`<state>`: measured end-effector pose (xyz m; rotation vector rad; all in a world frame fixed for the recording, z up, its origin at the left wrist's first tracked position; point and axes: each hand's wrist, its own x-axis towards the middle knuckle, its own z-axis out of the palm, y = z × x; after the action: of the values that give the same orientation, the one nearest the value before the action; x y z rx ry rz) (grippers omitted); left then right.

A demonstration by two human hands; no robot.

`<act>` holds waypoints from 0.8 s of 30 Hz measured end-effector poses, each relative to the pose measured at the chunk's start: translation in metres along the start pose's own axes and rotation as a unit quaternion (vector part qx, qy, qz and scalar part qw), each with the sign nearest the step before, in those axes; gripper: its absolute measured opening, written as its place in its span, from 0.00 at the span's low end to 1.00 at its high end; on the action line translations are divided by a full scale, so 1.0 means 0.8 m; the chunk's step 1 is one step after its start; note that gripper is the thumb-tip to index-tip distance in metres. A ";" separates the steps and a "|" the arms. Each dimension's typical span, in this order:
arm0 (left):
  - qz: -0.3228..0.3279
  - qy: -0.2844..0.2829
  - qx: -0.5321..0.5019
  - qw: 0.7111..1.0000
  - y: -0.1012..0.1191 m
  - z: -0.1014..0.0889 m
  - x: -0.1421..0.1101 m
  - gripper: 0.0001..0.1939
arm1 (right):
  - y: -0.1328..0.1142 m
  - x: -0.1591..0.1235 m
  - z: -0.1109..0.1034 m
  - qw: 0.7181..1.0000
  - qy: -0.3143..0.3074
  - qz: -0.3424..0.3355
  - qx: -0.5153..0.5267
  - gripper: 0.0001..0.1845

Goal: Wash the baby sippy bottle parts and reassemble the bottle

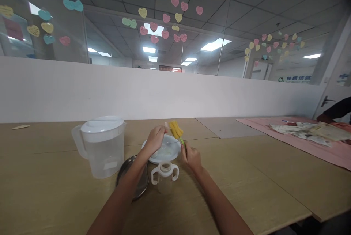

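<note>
My right hand (192, 157) is closed round the green handle of a yellow sponge bottle brush (176, 129), held tilted above a white bowl (175, 151). My left hand (155, 138) is closed in a pinch on a small pale piece by the brush head; I cannot make out what it is. A clear baby bottle with two white handles (165, 176) stands upright in front of the bowl, nearest my forearms.
A clear lidded water pitcher (101, 147) stands at the left. A metal plate (134, 176) lies under my left forearm. A pink cloth (301, 140) with papers lies at the right, where another person's dark sleeve (338, 110) shows. A white partition (137, 92) runs behind the wooden table (260, 176).
</note>
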<state>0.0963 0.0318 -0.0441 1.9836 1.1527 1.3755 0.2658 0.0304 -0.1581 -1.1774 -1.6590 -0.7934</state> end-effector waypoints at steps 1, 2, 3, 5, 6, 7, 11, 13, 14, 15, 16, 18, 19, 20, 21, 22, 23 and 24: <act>-0.011 0.012 -0.018 1.000 -0.001 -0.001 0.001 0.13 | 0.001 0.000 0.001 1.000 0.000 -0.004 -0.004 0.19; -0.020 0.022 -0.031 0.999 -0.001 -0.003 0.001 0.14 | 0.001 0.000 0.001 1.000 0.002 -0.006 -0.008 0.19; -0.026 0.030 -0.037 0.999 0.000 -0.004 0.001 0.14 | 0.002 0.000 0.002 1.000 0.005 -0.006 -0.012 0.18; -0.041 0.043 -0.071 0.996 0.002 -0.006 0.001 0.16 | 0.003 -0.001 0.003 1.000 0.021 0.010 -0.020 0.18; -0.053 0.050 -0.106 0.992 0.002 -0.007 0.001 0.16 | 0.003 -0.001 0.003 0.999 0.033 0.027 -0.024 0.18; -0.070 0.053 -0.151 0.985 0.003 -0.008 0.001 0.16 | 0.002 -0.001 0.002 0.998 0.047 0.045 -0.026 0.18; -0.138 0.032 -0.343 0.929 0.005 -0.006 0.001 0.15 | -0.001 0.000 0.001 0.996 0.053 0.069 0.018 0.17; -0.163 0.024 -0.406 0.899 0.006 -0.004 0.002 0.14 | -0.004 0.001 0.001 0.997 0.020 0.039 0.063 0.17; -0.174 0.024 -0.432 0.885 0.007 -0.004 0.003 0.13 | -0.005 0.000 0.000 0.996 0.002 0.022 0.083 0.17; -0.185 0.022 -0.452 0.873 0.009 -0.005 0.003 0.13 | -0.005 0.000 0.000 0.995 -0.013 0.010 0.100 0.16; -0.195 0.020 -0.465 0.863 0.010 -0.007 0.003 0.12 | -0.006 -0.001 0.000 0.993 -0.025 0.003 0.115 0.16; -0.209 0.018 -0.473 0.856 0.012 -0.011 0.003 0.11 | -0.005 -0.003 -0.001 0.990 -0.039 -0.002 0.138 0.15; -0.212 0.018 -0.465 0.859 0.013 -0.013 0.003 0.11 | -0.004 -0.004 -0.001 0.989 -0.042 -0.005 0.145 0.14; -0.211 0.018 -0.450 0.867 0.013 -0.015 0.003 0.11 | -0.003 -0.005 -0.002 0.988 -0.045 -0.007 0.148 0.13; -0.209 0.018 -0.431 0.878 0.014 -0.016 0.002 0.12 | -0.001 -0.006 -0.003 0.988 -0.044 -0.006 0.147 0.13; -0.202 0.017 -0.410 0.889 0.014 -0.017 0.001 0.12 | 0.000 -0.007 -0.003 0.989 -0.041 0.001 0.140 0.13; -0.191 0.010 -0.386 0.903 0.015 -0.018 0.000 0.12 | 0.000 -0.008 -0.004 0.991 -0.035 0.015 0.128 0.13; -0.175 -0.006 -0.356 0.918 0.016 -0.020 -0.001 0.13 | 0.001 -0.008 -0.004 0.993 -0.027 0.033 0.114 0.15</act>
<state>0.0867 0.0227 -0.0284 1.2020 0.7819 1.3290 0.2682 0.0255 -0.1628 -1.0944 -1.6953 -0.5203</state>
